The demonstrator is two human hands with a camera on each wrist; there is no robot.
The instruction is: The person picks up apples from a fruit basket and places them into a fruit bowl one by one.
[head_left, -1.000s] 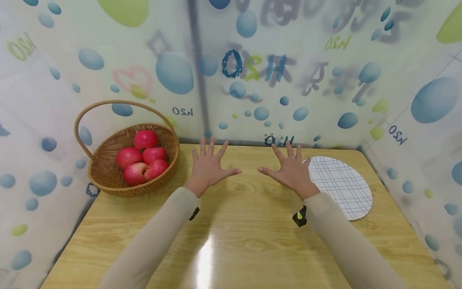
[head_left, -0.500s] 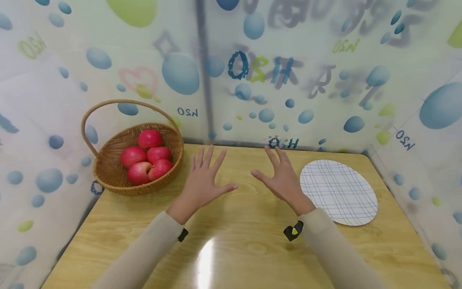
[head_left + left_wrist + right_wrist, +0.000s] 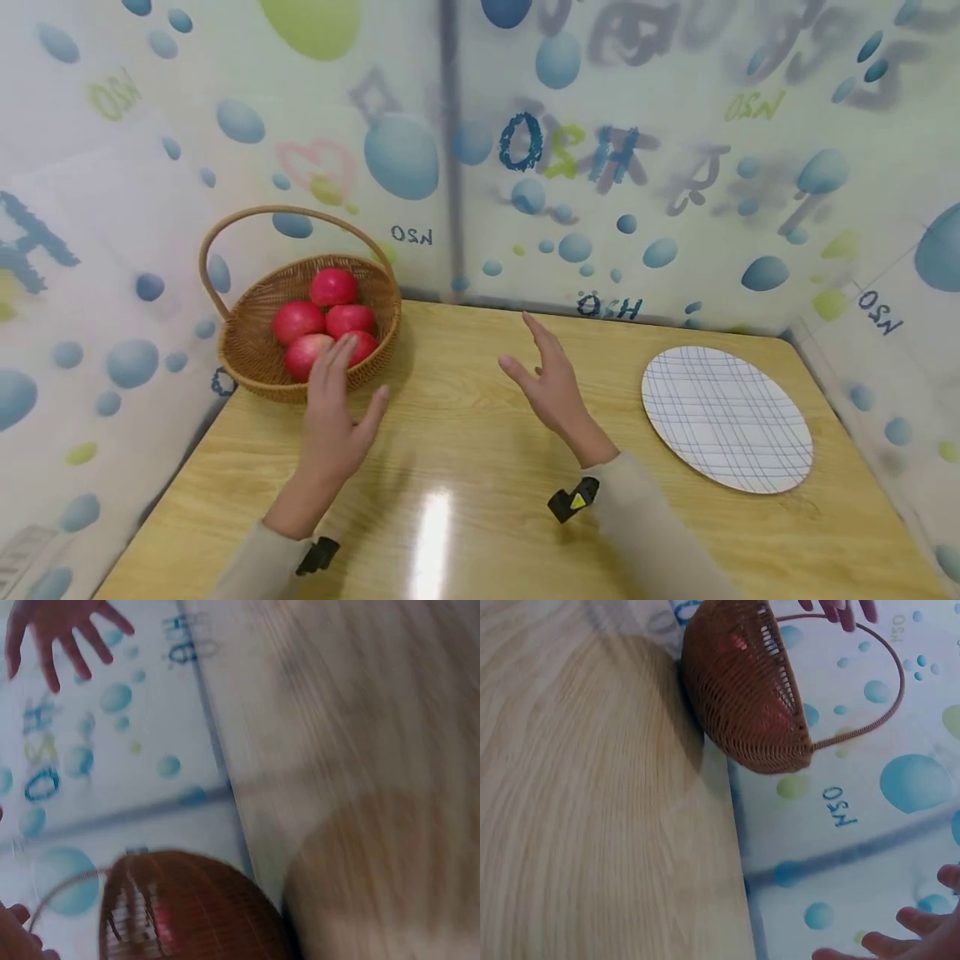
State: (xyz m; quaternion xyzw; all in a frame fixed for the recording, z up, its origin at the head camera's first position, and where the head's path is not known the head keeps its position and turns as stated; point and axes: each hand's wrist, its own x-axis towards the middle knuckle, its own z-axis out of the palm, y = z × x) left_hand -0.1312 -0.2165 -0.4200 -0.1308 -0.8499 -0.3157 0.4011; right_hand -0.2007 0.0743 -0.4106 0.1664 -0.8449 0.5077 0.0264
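Observation:
My left hand (image 3: 330, 433) is in front of the wicker basket (image 3: 255, 367), its fingers fairly straight and overlapping the near rim and a red apple (image 3: 307, 354) in the head view. Several red apples lie inside, one of them partly hidden by the fingertips. Over the middle of the table my right hand (image 3: 555, 392) hovers with nothing in it, thumb spread from the fingers. The right wrist view has the basket (image 3: 735, 690) at the top, with fingers of the left hand (image 3: 846, 611) near its handle. Both hands hold nothing.
A round white plate (image 3: 727, 421) with thin blue crossing lines lies on the right of the wooden table (image 3: 487, 517). Patterned wall sheeting (image 3: 480, 250) closes off the back and both sides. The basket's tall arched handle (image 3: 292, 208) rises above the apples.
The left hand has moved left toward the basket, and its fingers have drawn together. My right hand has shifted left, off the plate's edge. The head view has turned slightly left.

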